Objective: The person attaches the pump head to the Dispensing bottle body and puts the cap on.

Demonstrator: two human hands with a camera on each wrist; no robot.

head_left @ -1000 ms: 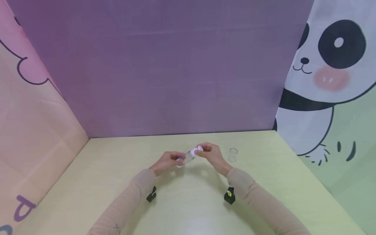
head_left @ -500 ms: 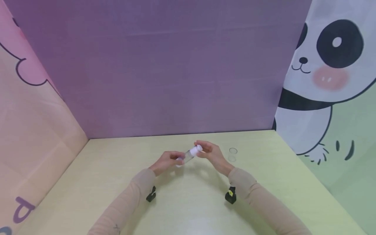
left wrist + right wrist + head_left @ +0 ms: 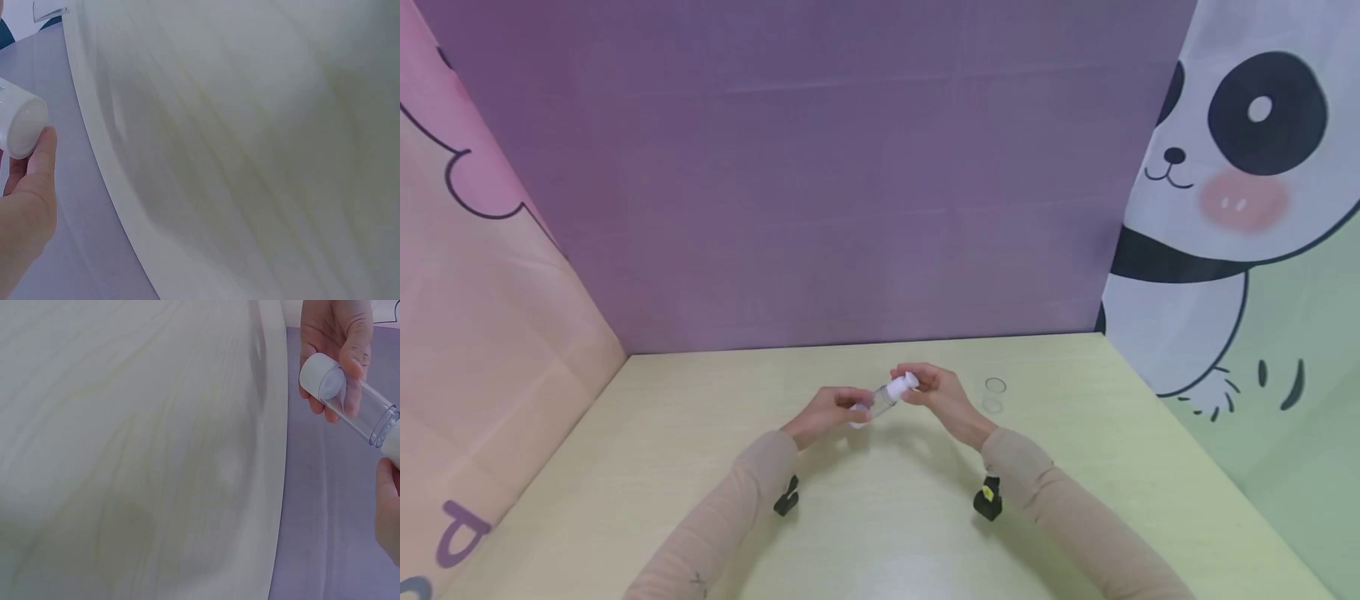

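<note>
A clear pump bottle point(image 3: 883, 400) with a white base and white pump top is held tilted above the table, between both hands. My left hand point(image 3: 826, 414) grips the white base point(image 3: 317, 375), fingers beneath and thumb on the clear wall in the right wrist view. My right hand point(image 3: 946, 402) curls its fingers and thumb about the white pump top point(image 3: 902, 385). In the left wrist view the base's round underside point(image 3: 30, 128) faces the camera, with a fingertip against it. The rest of the pump top is cut off in the right wrist view.
A clear cylindrical cap point(image 3: 994, 396) stands on the pale wooden table point(image 3: 880, 517), right of my right hand. A purple backdrop point(image 3: 850, 208) rises behind the table's far edge. Printed panels flank both sides, with a panda point(image 3: 1217, 200) on the right.
My right hand's fingers have shifted around the pump top, and its thumb has moved back to the right. The left hand and the bottle's base have stayed in place.
</note>
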